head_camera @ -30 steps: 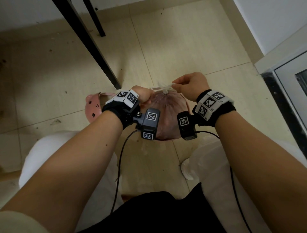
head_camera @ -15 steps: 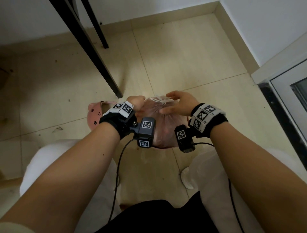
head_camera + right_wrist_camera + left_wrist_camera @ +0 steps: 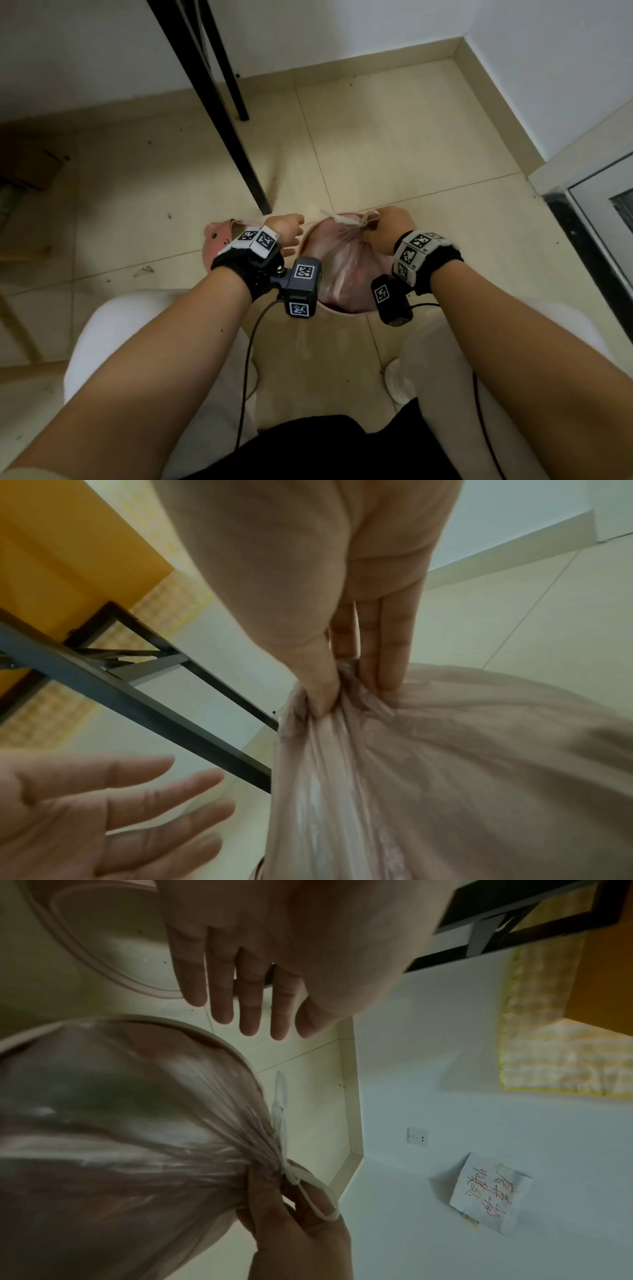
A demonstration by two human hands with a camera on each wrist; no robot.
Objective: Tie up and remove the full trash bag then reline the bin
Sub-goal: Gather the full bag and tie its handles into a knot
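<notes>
Lid of pink plastic lay on the floor at the far left, partly hidden behind the left wrist. Next to it, the left hand hovered with its fingers straight and spread, holding nothing and touching nothing, just beside the bin. The trash bag sat in the bin between the two knees, its thin pinkish film gathered to a tied neck with the white drawstring ends sticking out. At the right, the right hand pinched this neck between thumb and fingertips (the grip was narrow and tight, just under the knot).

The film looked soft, very thin and a little slippery, so I judged it could stretch or tear if pulled by one small fold. The best place to take hold seemed the gathered neck under the knot, where many layers come together. How heavy the bag was could not be told; it bulged and filled the bin, so a slow straight lift seemed wise, with the free hand steadying the rim.
</notes>
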